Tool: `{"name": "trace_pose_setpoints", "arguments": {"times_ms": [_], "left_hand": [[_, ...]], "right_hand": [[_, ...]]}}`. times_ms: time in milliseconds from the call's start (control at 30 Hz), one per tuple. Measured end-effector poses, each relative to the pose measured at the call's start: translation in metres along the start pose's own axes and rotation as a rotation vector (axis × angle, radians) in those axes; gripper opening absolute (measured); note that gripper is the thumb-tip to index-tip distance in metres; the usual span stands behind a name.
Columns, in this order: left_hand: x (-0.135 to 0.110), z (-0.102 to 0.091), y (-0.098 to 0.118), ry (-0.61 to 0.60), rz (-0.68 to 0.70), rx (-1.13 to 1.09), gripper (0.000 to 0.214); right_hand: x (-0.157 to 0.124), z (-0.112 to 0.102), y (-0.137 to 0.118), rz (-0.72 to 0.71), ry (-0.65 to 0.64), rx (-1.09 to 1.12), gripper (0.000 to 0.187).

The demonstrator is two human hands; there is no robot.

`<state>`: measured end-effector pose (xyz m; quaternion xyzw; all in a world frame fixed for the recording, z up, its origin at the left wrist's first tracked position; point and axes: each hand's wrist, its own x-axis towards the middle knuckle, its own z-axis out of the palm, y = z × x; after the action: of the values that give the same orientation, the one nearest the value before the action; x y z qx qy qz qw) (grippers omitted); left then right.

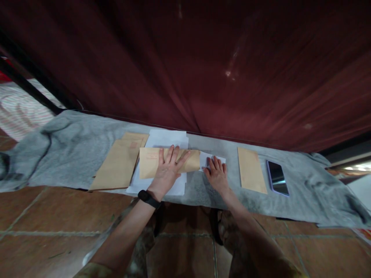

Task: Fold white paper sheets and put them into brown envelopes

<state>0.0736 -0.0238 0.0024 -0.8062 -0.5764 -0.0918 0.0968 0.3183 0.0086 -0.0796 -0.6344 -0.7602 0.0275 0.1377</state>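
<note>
In the head view, the left hand lies palm down on a brown envelope, its fingers spread wide and pressing it flat. The envelope lies crosswise over a stack of white sheets, its right end reaching past them over the grey cloth that covers the counter. A white paper sticks out from that end; it seems to run inside, though how deep is hidden. The right hand rests on this paper, fingers slightly apart, thumb out toward the envelope; whether anything is pinched underneath, I cannot tell. To do this step well, I would press the left palm just firmly enough to anchor the envelope, without pinning its mouth shut, and guide the paper level and in line with the opening, so that no corner snags or creases. The loose sheets and soft cloth below could slip or ruck, so a light, even push looks safer than a hard one. A pile of envelopes lies just beside the sheets on the left; a single envelope and a phone lie apart, beyond the right hand.
</note>
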Motion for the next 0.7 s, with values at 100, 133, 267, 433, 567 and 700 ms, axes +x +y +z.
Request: {"name": "trace_pose_setpoints", "arguments": {"times_ms": [100, 133, 267, 433, 567, 700], "left_hand": [[0.000, 0.000, 0.000, -0.006, 0.001, -0.007, 0.110], [0.000, -0.001, 0.000, -0.010, 0.000, -0.012, 0.109], [0.000, -0.002, 0.000, -0.023, 0.001, -0.031, 0.110], [0.001, -0.002, 0.002, -0.020, 0.016, -0.050, 0.110], [0.001, -0.003, 0.004, -0.005, 0.028, -0.031, 0.108], [0.001, -0.003, 0.005, 0.002, 0.017, -0.011, 0.104]], "right_hand": [[0.001, 0.000, 0.001, 0.020, -0.021, 0.001, 0.060], [0.001, 0.000, 0.003, 0.023, -0.028, 0.000, 0.060], [0.000, -0.002, 0.017, 0.097, -0.036, -0.032, 0.066], [-0.002, -0.011, 0.033, 0.210, -0.010, -0.042, 0.085], [0.002, -0.019, 0.031, 0.265, 0.004, -0.050, 0.087], [0.007, -0.025, 0.028, 0.336, -0.010, -0.047, 0.090]]}}
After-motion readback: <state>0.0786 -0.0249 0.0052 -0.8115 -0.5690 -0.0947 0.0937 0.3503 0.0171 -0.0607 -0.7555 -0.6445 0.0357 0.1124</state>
